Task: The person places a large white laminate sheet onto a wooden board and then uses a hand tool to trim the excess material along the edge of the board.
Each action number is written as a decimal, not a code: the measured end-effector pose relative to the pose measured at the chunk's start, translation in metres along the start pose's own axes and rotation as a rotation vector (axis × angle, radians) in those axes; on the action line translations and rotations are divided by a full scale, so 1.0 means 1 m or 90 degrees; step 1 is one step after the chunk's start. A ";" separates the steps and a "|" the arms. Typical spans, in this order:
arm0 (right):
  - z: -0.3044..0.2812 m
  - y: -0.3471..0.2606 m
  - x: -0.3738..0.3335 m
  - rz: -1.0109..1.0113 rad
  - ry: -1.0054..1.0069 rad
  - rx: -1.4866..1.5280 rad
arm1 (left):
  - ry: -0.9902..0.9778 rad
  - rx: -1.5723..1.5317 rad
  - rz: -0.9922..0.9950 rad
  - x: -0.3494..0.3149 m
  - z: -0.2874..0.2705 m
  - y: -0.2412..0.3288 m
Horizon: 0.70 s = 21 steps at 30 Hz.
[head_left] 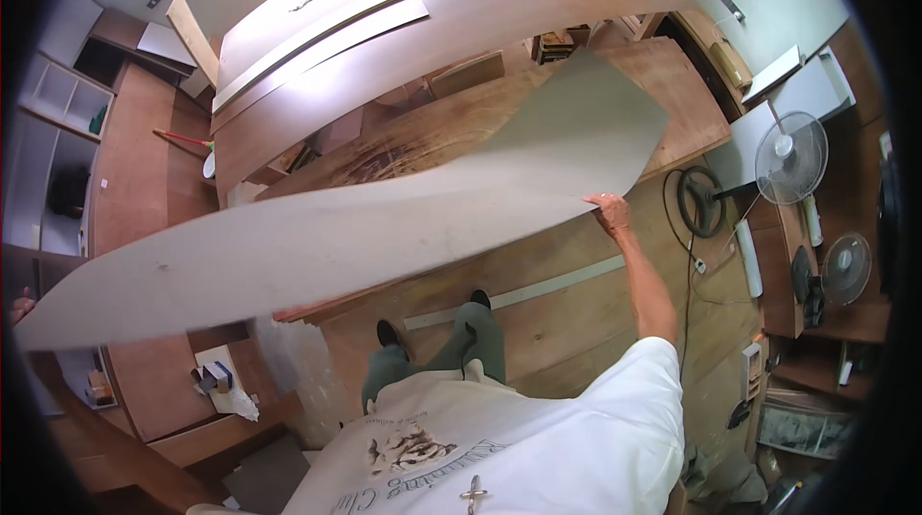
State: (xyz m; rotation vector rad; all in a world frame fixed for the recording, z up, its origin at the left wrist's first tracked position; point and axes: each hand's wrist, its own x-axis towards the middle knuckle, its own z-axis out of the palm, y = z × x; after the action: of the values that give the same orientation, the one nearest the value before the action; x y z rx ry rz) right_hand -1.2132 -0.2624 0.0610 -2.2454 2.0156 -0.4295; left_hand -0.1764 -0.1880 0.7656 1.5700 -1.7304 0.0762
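Note:
A long, thin, flexible grey-white sheet (384,227) stretches across the view, bowed and twisted between my two hands. My right hand (611,214) is closed on its near edge, right of the middle. At the far left rim, my left hand (23,306) grips the sheet's left end, partly cut off by the dark border of the picture. The sheet's right part rises into a broad corner over a low wooden bench (696,97). Beneath its middle, a dark-stained board surface (403,155) shows.
A large wooden worktable (461,20) stands ahead, with long strips (384,20) on it. Two fans (790,158) and a black wheel (701,201) are at the right, with a cable on the floor. A light strip (538,286) lies near my feet. Wooden cabinets (134,179) stand left.

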 end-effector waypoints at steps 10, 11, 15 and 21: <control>-0.220 -0.024 0.081 -0.139 -0.108 -0.156 | 0.128 -0.199 -0.245 -0.140 0.047 -0.138; -0.236 -0.030 0.083 -0.153 -0.122 -0.158 | 0.139 -0.229 -0.273 -0.164 0.062 -0.150; -0.279 -0.048 0.088 -0.192 -0.146 -0.177 | 0.192 -0.315 -0.371 -0.242 0.095 -0.192; -0.313 -0.074 0.079 -0.238 -0.219 -0.253 | 0.238 -0.392 -0.468 -0.315 0.124 -0.227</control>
State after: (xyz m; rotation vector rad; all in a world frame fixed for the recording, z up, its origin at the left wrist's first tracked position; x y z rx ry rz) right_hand -1.2194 -0.2944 0.3902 -2.7008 1.6175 0.3526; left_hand -0.0634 -0.0487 0.3993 1.4895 -0.7130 -0.4568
